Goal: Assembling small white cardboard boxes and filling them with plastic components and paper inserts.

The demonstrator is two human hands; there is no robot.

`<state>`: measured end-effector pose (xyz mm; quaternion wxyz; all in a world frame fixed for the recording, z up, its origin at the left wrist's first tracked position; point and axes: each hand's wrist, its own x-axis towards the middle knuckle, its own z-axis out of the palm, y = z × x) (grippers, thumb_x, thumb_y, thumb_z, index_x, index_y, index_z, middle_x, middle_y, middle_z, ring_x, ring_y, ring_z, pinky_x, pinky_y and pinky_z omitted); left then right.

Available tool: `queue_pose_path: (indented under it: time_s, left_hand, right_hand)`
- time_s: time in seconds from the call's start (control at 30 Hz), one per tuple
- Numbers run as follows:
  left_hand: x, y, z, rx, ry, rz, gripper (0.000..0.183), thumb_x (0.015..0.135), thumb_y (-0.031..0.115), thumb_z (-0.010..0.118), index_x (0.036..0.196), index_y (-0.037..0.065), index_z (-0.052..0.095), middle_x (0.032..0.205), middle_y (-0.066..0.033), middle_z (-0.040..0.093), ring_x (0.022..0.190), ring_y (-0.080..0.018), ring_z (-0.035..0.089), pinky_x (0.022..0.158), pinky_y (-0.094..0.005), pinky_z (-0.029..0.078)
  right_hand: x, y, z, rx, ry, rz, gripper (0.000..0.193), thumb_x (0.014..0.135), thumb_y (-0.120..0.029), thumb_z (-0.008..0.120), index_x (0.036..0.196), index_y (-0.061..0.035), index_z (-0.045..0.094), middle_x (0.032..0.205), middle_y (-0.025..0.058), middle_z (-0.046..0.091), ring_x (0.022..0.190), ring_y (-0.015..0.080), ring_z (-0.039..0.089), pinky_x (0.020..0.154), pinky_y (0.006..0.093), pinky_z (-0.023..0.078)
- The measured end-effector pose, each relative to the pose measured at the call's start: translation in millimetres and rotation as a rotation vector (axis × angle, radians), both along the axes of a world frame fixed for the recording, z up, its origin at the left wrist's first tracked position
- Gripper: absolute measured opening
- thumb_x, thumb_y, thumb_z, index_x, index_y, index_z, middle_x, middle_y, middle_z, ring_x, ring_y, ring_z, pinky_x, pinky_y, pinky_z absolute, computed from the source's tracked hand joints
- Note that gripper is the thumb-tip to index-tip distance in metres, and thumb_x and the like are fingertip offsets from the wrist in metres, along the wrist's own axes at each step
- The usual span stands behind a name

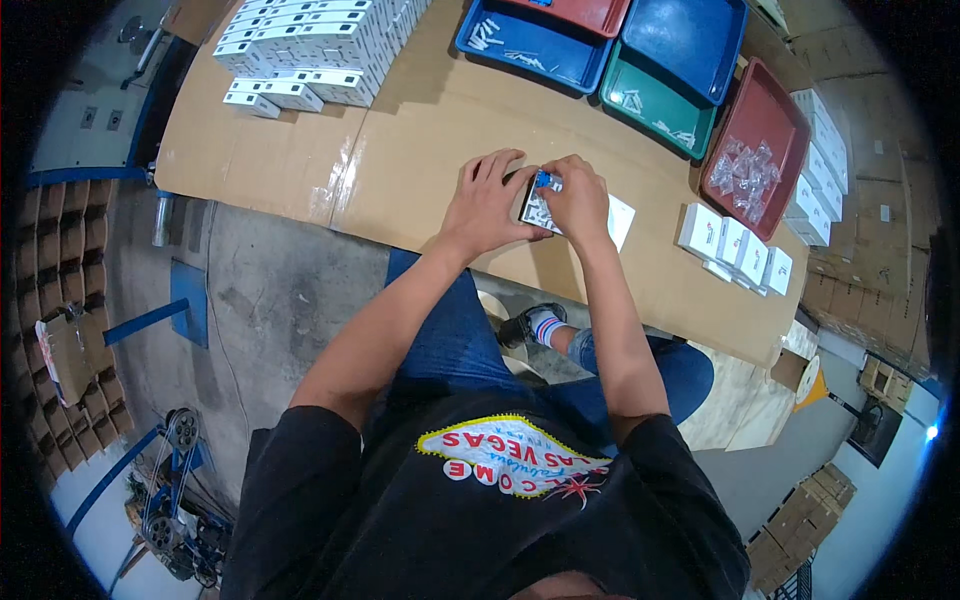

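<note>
A small open box (537,212) with white contents stands on the cardboard-covered table in front of me. My left hand (482,207) curves around its left side, thumb and fingers at its edges, and steadies it. My right hand (580,203) is over the box's right side, its fingertips pinching a small blue piece (547,181) at the far end of the box. I cannot tell what kind of piece it is. Beside my right hand lies a flat white piece (620,222), partly hidden by the wrist. My fingers cover part of the box.
White boxes (320,45) are stacked at the far left. Blue (575,80), green (655,140) and red trays stand at the back; the red tray (715,190) holds clear plastic bags (745,175). Several white boxes (735,245) lie at the right, near the table's edge.
</note>
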<state>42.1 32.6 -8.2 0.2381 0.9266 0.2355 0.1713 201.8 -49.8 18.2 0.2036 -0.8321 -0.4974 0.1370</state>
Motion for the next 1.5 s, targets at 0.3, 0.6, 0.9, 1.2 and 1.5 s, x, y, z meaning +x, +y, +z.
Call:
queue_pose_path:
  time_s: [0.3, 0.6, 0.9, 1.2, 1.5]
  left_hand:
    - [-0.9, -1.0, -3.1, 0.039, -0.024, 0.001, 0.098, 0.069, 0.071, 0.08, 0.146, 0.016, 0.054, 0.148, -0.012, 0.049, 0.144, -0.0286, 0.04, 0.12, -0.0497, 0.027]
    - [-2.1, -2.0, -6.1, 0.086, -0.039, 0.006, 0.097, 0.068, 0.072, 0.081, 0.139, 0.01, 0.061, 0.147, -0.0135, 0.051, 0.142, -0.0299, 0.043, 0.118, -0.0509, 0.03]
    - [-0.4, -2.4, 4.4, 0.012, -0.056, -0.023, 0.094, 0.069, 0.064, 0.086, 0.141, 0.011, 0.06, 0.146, -0.0137, 0.053, 0.14, -0.0322, 0.046, 0.117, -0.0497, 0.032]
    - [-21.1, -44.4, 25.2, -1.562, -0.6, 0.125, 0.097, 0.09, -0.008, 0.07, 0.161, 0.024, 0.012, 0.149, -0.0167, 0.05, 0.138, -0.0317, 0.053, 0.111, -0.0533, 0.05]
    - [-20.6, -95.2, 67.2, -1.943, -0.61, 0.054, 0.05, 0.114, 0.034, 0.035, 0.161, 0.015, 0.033, 0.154, -0.016, 0.051, 0.135, -0.0319, 0.058, 0.109, -0.0491, 0.053]
  right_hand:
    - [2.8, 7.8, -4.1, -0.058, -0.007, 0.002, 0.024, 0.076, -0.012, 0.079, 0.1, -0.0088, 0.079, 0.108, 0.0125, 0.071, 0.111, 0.0309, 0.066, 0.096, 0.0471, 0.044]
    - [49.6, -22.6, -0.3, 0.113, 0.137, -0.052, 0.044, 0.081, -0.021, 0.081, 0.122, -0.0085, 0.073, 0.123, 0.015, 0.067, 0.118, 0.0331, 0.065, 0.098, 0.0466, 0.052]
    - [36.6, -120.7, -22.6, -0.015, -0.067, -0.429, 0.059, 0.08, -0.039, 0.087, 0.119, -0.0003, 0.064, 0.111, 0.0194, 0.065, 0.102, 0.0368, 0.065, 0.088, 0.0447, 0.055]
    - [39.1, -147.7, -14.7, 0.524, 1.001, -0.471, 0.034, 0.089, -0.01, 0.081, 0.116, -0.0002, 0.064, 0.095, 0.0062, 0.071, 0.092, 0.0169, 0.069, 0.085, 0.0296, 0.053]
    - [27.1, -192.1, 23.4, 0.968, 1.671, -0.723, 0.041, 0.095, -0.018, 0.073, 0.132, -0.0041, 0.061, 0.117, 0.009, 0.07, 0.106, 0.0202, 0.07, 0.093, 0.0354, 0.059]
